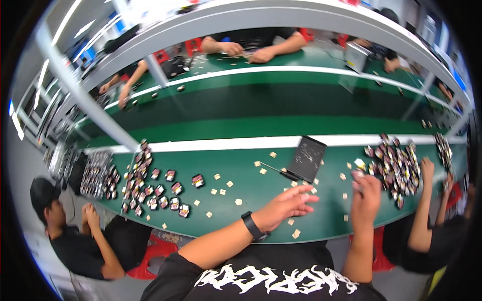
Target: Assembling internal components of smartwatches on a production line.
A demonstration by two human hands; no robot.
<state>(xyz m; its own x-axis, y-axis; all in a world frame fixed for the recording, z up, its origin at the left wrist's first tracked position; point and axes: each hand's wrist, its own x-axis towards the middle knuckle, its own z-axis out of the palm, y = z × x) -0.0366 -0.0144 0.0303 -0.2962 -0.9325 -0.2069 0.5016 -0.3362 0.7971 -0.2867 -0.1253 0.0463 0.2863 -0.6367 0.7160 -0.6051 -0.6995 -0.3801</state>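
Note:
My left hand [286, 206], with a dark band on its wrist, hovers over the near side of the green table [241, 175]. Its fingers are stretched out and hold nothing. To the right, my right hand [366, 195] is raised with curled fingers beside a large heap of small dark parts [396, 168] with pink and yellow faces. Something small and pinkish shows at its fingertips, too blurred to name. Beyond my left hand lies a black flat tray [307, 158] with small bits on it, and a thin rod-like tool [273, 168] touches its near left side.
Small cream squares [238, 202] are scattered over the table. More dark parts [170, 175] lie in loose groups at left. Behind a white rail [216, 144] runs a green conveyor belt [241, 100]. People sit close on both sides, one person's arm [424, 200] reaching in at right.

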